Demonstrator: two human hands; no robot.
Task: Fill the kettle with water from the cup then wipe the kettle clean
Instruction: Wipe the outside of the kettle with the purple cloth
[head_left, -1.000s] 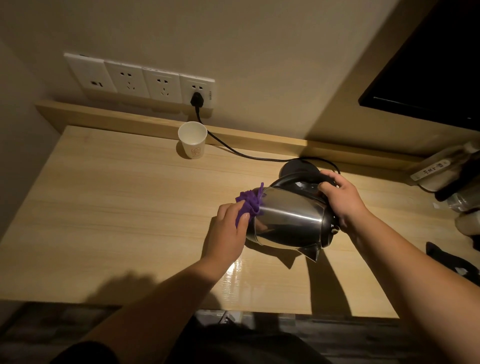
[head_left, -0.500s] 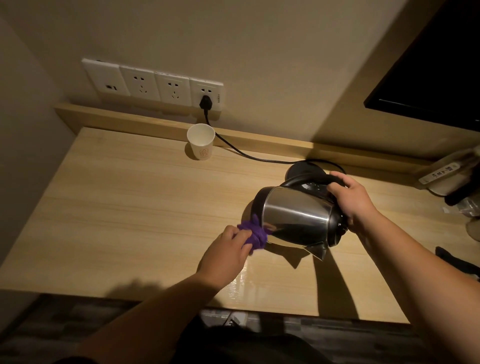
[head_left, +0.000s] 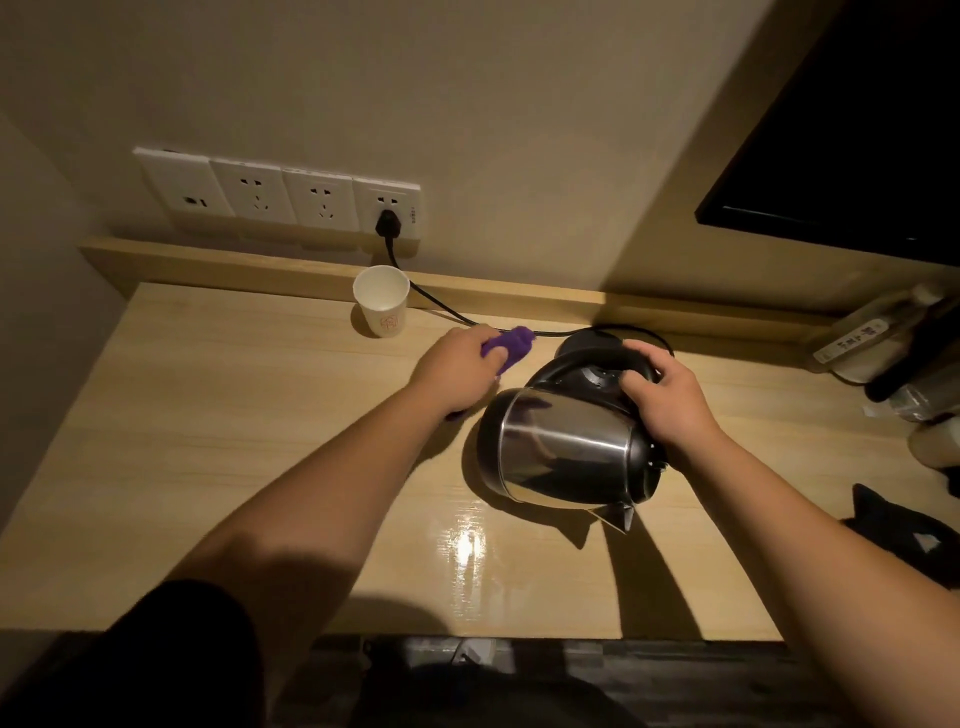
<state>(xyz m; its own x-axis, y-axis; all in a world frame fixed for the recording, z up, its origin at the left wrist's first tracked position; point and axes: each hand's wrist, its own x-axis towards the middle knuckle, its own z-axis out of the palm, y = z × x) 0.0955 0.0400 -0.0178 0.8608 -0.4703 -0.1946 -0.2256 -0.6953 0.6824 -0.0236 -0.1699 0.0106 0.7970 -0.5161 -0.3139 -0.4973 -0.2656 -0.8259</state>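
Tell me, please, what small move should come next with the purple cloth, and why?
Probably bring the left hand and its purple cloth back onto the kettle. The cloth is off the steel, behind it, while the right hand holds the handle, tilting it.

The table (head_left: 218, 426) is light wood with a straight grain, set against the wall, with a raised wooden ledge (head_left: 249, 265) along its back edge. Near the front edge a glossy patch (head_left: 470, 545) reflects the light. A white paper cup (head_left: 382, 301) stands upright near the back, just in front of the ledge. A black power cord (head_left: 447, 312) runs across the surface from behind the cup to a round black kettle base (head_left: 584, 340) at the back right. The steel kettle (head_left: 566, 452) is tilted; whether it touches the surface cannot be told. A dark object (head_left: 904, 540) lies at the right edge. Further items at the far right are indistinct.
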